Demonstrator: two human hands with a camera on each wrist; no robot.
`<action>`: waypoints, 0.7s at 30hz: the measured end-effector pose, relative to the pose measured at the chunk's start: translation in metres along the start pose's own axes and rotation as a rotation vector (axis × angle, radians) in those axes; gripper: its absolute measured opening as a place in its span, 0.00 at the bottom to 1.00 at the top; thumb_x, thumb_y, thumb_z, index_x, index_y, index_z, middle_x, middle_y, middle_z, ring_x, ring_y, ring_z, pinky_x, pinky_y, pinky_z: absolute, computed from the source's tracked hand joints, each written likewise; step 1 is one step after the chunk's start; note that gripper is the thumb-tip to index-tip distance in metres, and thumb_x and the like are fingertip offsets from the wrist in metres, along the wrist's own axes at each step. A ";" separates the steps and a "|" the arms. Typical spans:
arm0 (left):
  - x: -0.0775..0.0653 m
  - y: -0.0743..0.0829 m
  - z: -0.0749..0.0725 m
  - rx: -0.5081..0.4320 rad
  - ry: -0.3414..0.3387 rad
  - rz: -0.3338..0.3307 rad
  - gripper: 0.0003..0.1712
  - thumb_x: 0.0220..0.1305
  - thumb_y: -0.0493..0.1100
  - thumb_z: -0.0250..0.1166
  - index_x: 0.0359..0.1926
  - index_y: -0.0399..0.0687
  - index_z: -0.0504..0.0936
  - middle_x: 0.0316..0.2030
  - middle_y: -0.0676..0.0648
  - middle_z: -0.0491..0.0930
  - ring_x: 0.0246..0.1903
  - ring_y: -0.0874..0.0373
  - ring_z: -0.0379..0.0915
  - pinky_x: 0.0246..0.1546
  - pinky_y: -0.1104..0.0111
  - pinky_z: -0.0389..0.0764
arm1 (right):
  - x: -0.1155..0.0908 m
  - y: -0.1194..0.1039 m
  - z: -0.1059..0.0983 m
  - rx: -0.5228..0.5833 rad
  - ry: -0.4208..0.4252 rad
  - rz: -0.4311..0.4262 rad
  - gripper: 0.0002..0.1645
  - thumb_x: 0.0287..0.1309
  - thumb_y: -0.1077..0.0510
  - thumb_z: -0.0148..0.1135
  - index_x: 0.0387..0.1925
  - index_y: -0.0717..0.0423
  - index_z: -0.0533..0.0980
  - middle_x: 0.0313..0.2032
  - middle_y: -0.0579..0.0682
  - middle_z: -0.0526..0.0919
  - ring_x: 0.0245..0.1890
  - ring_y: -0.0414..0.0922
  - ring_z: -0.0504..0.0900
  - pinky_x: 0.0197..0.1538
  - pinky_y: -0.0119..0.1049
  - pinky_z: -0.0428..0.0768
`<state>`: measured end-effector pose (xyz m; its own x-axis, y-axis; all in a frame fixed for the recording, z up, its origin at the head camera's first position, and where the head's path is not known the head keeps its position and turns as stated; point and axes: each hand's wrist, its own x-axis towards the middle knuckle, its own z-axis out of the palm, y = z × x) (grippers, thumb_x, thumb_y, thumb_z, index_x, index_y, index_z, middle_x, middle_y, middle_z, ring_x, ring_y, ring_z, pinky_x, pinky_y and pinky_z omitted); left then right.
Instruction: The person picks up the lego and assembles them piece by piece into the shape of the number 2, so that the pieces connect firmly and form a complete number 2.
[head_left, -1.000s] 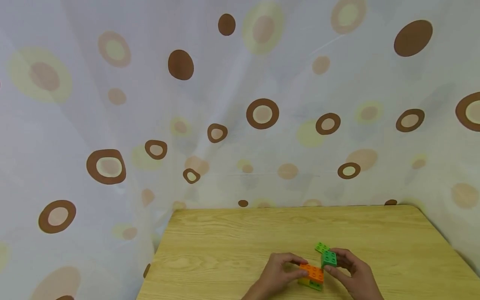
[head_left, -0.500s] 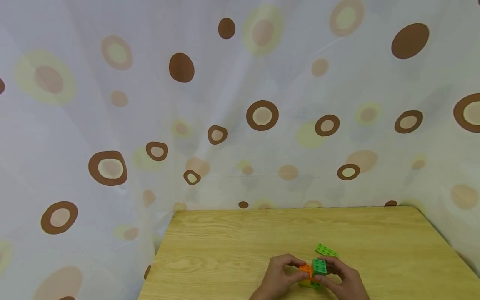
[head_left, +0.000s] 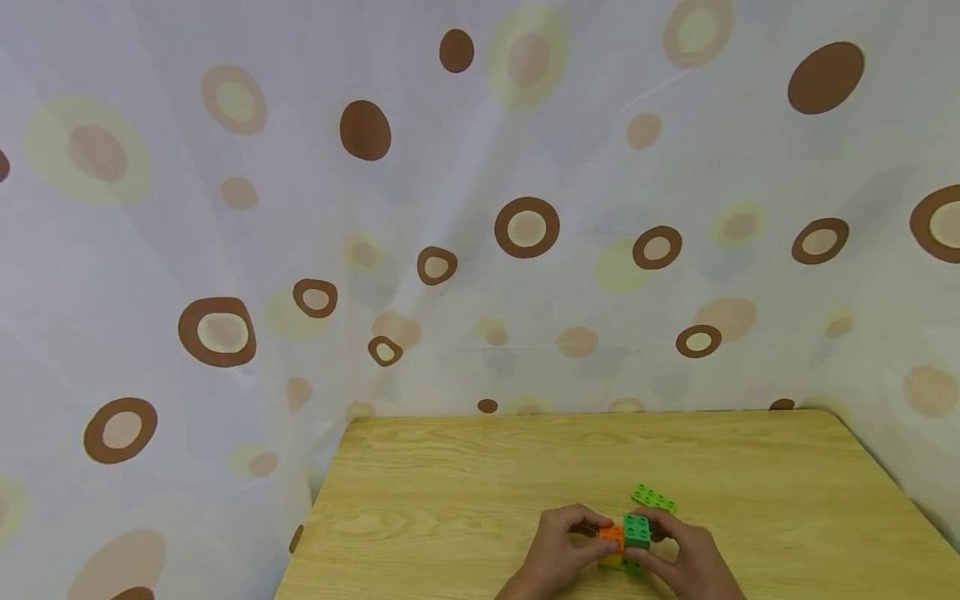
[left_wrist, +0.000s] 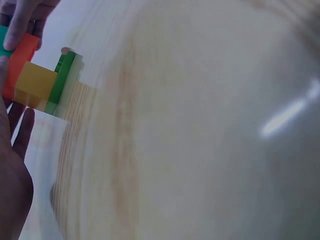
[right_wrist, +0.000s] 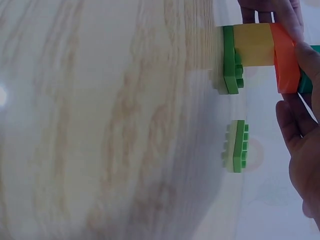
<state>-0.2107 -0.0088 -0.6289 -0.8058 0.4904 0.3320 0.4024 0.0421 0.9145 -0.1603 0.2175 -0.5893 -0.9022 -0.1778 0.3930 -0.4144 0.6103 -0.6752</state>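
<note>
I noted the left hand (head_left: 557,550) pinching the orange brick (head_left: 610,533), the right hand (head_left: 690,558) pinching the green block (head_left: 637,528) atop it; seating apparently called for downward pressure next.

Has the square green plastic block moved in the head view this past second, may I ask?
Yes: the green block moved left and down, judged against the flat lime-green plate.

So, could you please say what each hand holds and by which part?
The left hand pinches the orange brick by its near and far sides; the right hand, the teal-green block by its sides.
</note>
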 end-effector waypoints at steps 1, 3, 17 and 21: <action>0.000 0.000 0.001 -0.025 -0.002 -0.006 0.14 0.68 0.47 0.74 0.50 0.47 0.89 0.49 0.52 0.89 0.48 0.67 0.84 0.51 0.70 0.84 | 0.000 0.000 -0.001 -0.008 -0.010 -0.019 0.28 0.54 0.54 0.83 0.56 0.54 0.83 0.37 0.34 0.88 0.35 0.30 0.81 0.35 0.33 0.83; -0.001 0.000 0.003 -0.083 -0.006 -0.018 0.13 0.68 0.44 0.75 0.50 0.45 0.88 0.50 0.49 0.88 0.49 0.65 0.85 0.50 0.70 0.85 | 0.000 0.001 -0.004 -0.014 -0.031 -0.042 0.28 0.55 0.54 0.82 0.56 0.54 0.82 0.39 0.35 0.88 0.36 0.30 0.82 0.36 0.33 0.83; 0.001 -0.002 0.004 -0.153 -0.012 0.006 0.13 0.67 0.41 0.75 0.51 0.44 0.88 0.50 0.50 0.87 0.52 0.63 0.84 0.50 0.69 0.86 | 0.002 0.001 -0.005 -0.015 -0.062 -0.031 0.29 0.56 0.51 0.81 0.57 0.56 0.82 0.40 0.36 0.88 0.35 0.31 0.81 0.36 0.33 0.82; 0.002 -0.003 0.005 -0.145 -0.008 0.018 0.13 0.66 0.41 0.75 0.50 0.43 0.88 0.50 0.49 0.87 0.50 0.63 0.85 0.48 0.68 0.86 | 0.000 0.003 -0.003 -0.030 -0.025 -0.045 0.29 0.54 0.53 0.82 0.56 0.55 0.82 0.40 0.35 0.88 0.35 0.30 0.80 0.36 0.33 0.82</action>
<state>-0.2114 -0.0038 -0.6316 -0.7954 0.4966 0.3474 0.3495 -0.0923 0.9324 -0.1610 0.2217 -0.5899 -0.8855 -0.2247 0.4067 -0.4513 0.6241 -0.6378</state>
